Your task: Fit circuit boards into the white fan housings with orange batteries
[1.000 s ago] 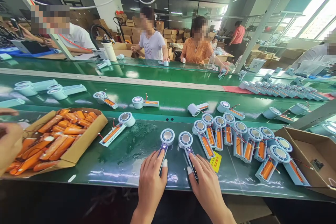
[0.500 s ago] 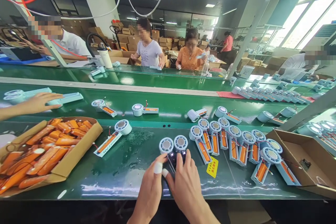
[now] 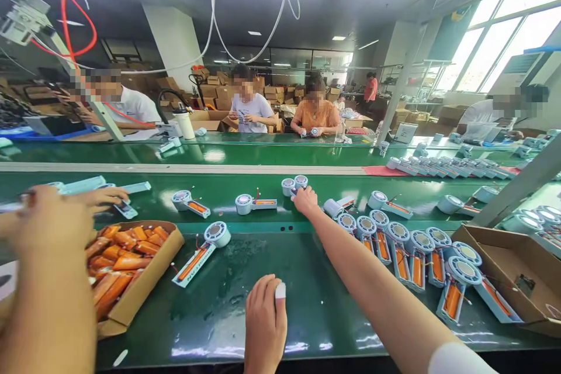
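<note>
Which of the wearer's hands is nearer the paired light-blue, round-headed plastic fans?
Right. The right hand holds the fans; the left hand is apart from them, nearer the camera.

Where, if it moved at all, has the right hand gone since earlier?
Yes: the right hand has moved forward, past the two dark spots.

The near green surface (image 3: 219, 310) looks smooth and glossy; the fans (image 3: 300, 182), smooth pale-blue plastic; left box (image 3: 144, 287), matt cardboard; orange packs (image 3: 114, 292), shiny plastic film.
</note>
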`<state>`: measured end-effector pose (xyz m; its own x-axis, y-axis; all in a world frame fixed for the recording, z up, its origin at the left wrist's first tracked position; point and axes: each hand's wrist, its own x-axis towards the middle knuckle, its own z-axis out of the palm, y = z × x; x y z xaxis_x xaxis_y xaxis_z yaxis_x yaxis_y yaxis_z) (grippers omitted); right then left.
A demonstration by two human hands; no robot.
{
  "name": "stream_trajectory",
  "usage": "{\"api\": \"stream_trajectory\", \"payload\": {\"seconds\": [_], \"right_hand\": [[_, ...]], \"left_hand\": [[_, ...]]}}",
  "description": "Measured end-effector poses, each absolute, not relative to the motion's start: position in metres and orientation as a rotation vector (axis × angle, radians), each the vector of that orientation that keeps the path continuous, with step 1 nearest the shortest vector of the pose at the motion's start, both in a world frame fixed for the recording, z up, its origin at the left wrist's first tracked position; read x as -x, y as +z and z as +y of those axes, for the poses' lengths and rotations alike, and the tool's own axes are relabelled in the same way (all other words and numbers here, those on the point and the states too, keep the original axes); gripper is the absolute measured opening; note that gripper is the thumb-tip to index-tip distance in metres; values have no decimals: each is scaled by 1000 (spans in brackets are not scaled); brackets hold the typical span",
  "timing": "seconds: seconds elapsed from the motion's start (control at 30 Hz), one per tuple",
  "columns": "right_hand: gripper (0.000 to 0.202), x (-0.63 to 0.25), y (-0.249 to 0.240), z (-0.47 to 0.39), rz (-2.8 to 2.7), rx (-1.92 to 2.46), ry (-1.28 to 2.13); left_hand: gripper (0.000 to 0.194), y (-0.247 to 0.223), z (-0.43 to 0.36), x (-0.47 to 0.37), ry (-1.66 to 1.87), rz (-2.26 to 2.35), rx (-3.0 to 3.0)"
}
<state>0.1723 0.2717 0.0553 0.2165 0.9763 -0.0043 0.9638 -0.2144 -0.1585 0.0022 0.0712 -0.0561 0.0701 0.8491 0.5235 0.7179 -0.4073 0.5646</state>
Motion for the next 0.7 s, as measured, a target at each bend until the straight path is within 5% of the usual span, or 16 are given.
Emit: {"api": "stream_trajectory", "payload": {"seconds": [0.3, 0.7], "right_hand": [[35, -246, 87, 306, -2146, 2394, 162], [31, -356, 68, 232, -2417, 2330, 103]], "left_hand": [[33, -62, 88, 18, 1348, 1596, -2169], [56, 37, 285, 23, 618, 2114, -2007]]}}
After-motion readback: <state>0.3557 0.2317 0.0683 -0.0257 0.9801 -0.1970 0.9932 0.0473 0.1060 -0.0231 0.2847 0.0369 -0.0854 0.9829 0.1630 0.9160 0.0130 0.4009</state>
